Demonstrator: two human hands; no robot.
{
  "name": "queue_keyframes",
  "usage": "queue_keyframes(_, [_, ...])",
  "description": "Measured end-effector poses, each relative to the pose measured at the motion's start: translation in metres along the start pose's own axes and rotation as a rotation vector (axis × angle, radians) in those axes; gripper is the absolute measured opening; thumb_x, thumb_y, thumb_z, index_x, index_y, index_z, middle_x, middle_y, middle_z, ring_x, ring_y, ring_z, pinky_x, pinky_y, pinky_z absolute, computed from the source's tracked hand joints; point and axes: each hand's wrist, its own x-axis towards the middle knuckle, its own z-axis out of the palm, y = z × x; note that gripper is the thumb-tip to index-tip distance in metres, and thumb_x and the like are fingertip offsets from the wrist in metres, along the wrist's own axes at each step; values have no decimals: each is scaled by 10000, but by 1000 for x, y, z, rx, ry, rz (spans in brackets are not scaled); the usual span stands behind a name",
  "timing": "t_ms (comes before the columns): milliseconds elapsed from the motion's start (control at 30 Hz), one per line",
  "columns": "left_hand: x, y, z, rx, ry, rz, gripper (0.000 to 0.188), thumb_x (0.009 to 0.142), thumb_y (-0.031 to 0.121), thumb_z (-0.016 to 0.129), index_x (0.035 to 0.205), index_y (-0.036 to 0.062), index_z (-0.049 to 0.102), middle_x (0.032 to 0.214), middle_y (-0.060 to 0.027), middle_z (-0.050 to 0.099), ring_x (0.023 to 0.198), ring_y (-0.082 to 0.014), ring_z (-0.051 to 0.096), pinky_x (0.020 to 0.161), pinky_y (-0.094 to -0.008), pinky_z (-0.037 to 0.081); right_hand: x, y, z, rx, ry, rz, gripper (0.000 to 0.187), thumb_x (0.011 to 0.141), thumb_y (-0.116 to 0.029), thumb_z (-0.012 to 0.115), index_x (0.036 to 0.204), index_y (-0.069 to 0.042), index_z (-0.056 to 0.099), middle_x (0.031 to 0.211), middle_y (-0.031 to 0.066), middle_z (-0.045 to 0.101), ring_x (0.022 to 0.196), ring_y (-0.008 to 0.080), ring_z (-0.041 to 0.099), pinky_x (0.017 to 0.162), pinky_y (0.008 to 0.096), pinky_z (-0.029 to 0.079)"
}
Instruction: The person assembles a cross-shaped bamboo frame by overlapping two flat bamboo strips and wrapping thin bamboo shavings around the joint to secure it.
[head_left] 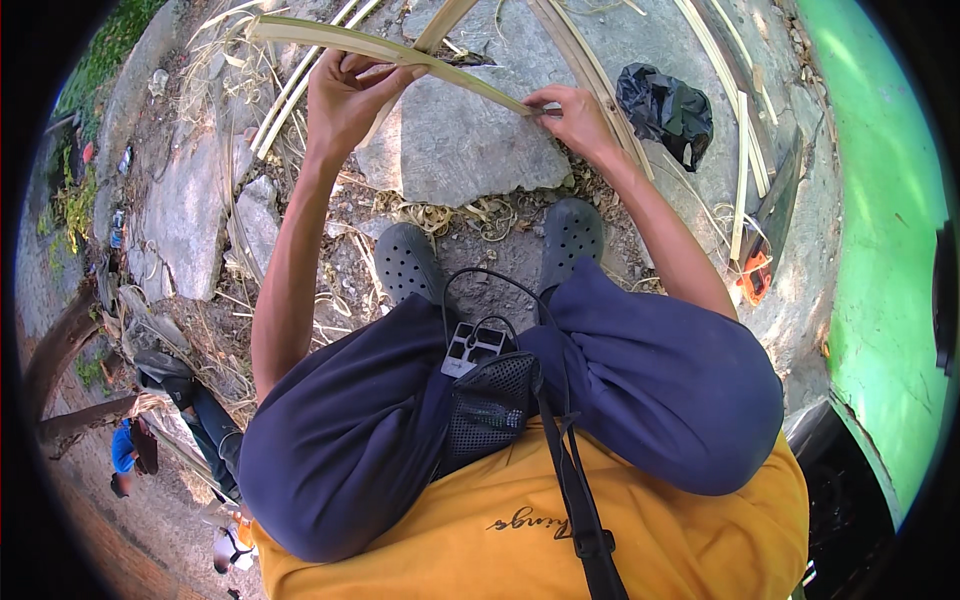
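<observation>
My left hand [350,100] pinches a pale split bamboo strip [470,82] between thumb and fingers, near the middle of its length. Farther right, the fingers of my right hand [578,122] close on the strip's other end, where a small dark bit shows at the fingertips. The strip slants down from upper left to right above a flat stone slab [480,150]. A second bamboo piece [445,25] crosses it close to my left fingertips. Whether the two touch, I cannot tell.
Long bamboo strips [590,75] lie on the slabs ahead and at right. Nearby are a black plastic bag [668,108], an orange-handled tool [757,278] with a dark blade, and curled shavings [430,215]. A green surface [880,250] borders the right; people [130,450] are at far left.
</observation>
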Motion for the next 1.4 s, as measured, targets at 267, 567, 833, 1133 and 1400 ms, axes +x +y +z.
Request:
queue_keyframes(267, [3,-4,-3,37,11,-5,257,901,-5,814,1139,10,718,1101,-160,787,1061,-269,772,932,-376,669,0,2,1,20,41,-36,357,815,58,711,1142,-59,794,1107,136,777,1024,261,757,936,375,634])
queue_keyframes(567, [1,-2,-1,15,20,-8,259,901,14,824,1139,21,722,1091,-159,791,1056,-263,774,931,-378,667,0,-2,-1,9,9,-3,385,821,85,703,1178,-35,784,1164,125,769,1094,250,746,983,382,626])
queue_keyframes(833, [0,0,1,23,15,-7,250,890,32,842,1115,28,733,1069,-133,798,1047,-234,775,941,-371,661,0,-1,0,11,28,-12,366,817,63,708,1152,-55,794,1137,128,774,1062,258,751,958,375,629])
queue_keyframes(1133, [-1,-2,0,-10,9,-3,256,898,7,826,1130,18,718,1089,-139,794,1069,-250,769,966,-382,654,0,2,2,20,46,-33,342,818,34,708,1130,-70,803,1118,135,780,1034,269,758,937,380,626])
queue_keyframes(1400, [0,-4,-1,2,15,5,257,900,7,822,1133,16,716,1094,-150,792,1074,-263,768,948,-383,662,0,4,2,17,48,-26,344,816,39,705,1130,-62,800,1122,133,782,1040,265,760,940,378,624])
